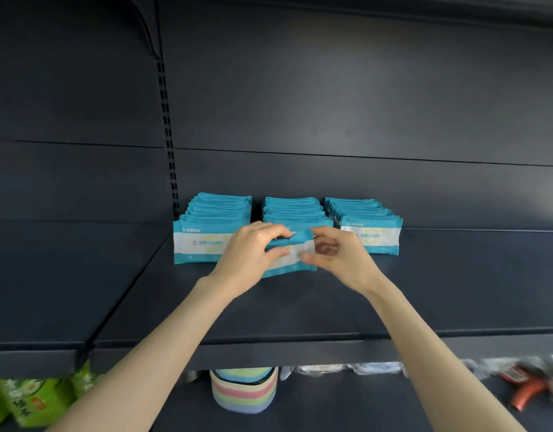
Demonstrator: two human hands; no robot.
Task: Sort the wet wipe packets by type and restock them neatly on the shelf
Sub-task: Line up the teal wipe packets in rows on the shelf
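Nearest to us, 2 bare forearms are rising from the bottom edge of the head view, and we are looking past them at a lower level where green packets [29, 400] are lying at the left. A pastel striped stack [244, 391] is sitting at the centre, clear packs [347, 367] are lined up under the edge above, and a blurred orange tool [527, 397] is lying at the right.

Above that, both hands are reaching onto the dark shelf [424, 291]. The left hand [250, 254] is curling its fingers over the top edge of a teal-and-white wipe packet [292, 244], with the thumb pressing on its front. The right hand [337, 254] is pinching the packet's right end between thumb and bent fingers.

The packet is standing on the shelf at the front of the middle row [292, 210], and its top edge is crumpling under the grip. The left row [206, 232] and the right row [371, 235] of matching packets are standing upright just beside it. All 3 rows are running back toward the rear panel, with narrow gaps between them.
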